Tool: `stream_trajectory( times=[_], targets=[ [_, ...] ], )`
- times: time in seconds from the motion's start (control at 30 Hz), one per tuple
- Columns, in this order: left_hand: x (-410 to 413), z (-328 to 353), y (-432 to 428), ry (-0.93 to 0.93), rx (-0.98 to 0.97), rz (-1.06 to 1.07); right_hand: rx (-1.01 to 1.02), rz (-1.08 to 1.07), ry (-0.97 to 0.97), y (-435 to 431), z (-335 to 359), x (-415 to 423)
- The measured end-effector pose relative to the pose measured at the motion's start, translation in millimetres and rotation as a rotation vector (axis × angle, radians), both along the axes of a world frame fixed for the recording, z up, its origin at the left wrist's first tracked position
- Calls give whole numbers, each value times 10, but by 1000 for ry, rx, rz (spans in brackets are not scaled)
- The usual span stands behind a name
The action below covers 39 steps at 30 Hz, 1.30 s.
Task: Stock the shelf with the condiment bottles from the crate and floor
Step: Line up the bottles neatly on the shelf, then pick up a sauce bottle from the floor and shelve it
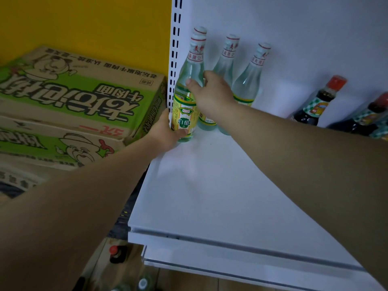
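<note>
Head view: white shelf (210, 185), vinegar bottle (184, 115), yellow wall (84, 22), cartons (84, 91).

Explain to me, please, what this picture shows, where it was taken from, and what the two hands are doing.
There is no machine here: a person is stocking a shop shelf with bare hands. The single picture comes from a camera worn on the person's head, looking forward and down along both arms. The left hand holds the base of a clear labelled bottle, and the right hand grips its shoulder. The bottle is upright at the left end of the white shelf. More clear bottles stand behind it, and dark sauce bottles are further right. Printed cardboard boxes are stacked to the left.
</note>
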<state>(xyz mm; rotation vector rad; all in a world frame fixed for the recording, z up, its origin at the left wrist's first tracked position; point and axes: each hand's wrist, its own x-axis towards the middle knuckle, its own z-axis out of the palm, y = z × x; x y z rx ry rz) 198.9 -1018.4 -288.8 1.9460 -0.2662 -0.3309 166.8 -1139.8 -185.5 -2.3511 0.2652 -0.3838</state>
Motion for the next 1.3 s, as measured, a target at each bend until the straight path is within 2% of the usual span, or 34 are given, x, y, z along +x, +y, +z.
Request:
stream_trajectory(
  times=[0.23,0.4,0.5,0.6,0.83,0.97,1.13,1.3],
  targets=[
    [-232,277,333,30,102,-178,-110,9,154,23,193,-473],
    [-613,570,865,104,271,-336,-204,56,335,165,541,-1132],
    [-1215,1040,1130,91,385,-409,-251,83,420,343,772,-1585],
    [-1791,1353,1372,128,467,-388,-221,127,423,560,986,-2037],
    [-3073,1699,1919,121,504,-348,-231,277,464,1118,1077,-2912],
    [-3621,1537,2274,200,562,-288,-178,372,477,1499,900,-3337],
    [-4054,1049,2804,257,652,-247,-147,457,602,1978,399,-3654],
    [-4279,283,3371,466,591,-179,-101,433,685,2498,-299,-3782]
  ],
)
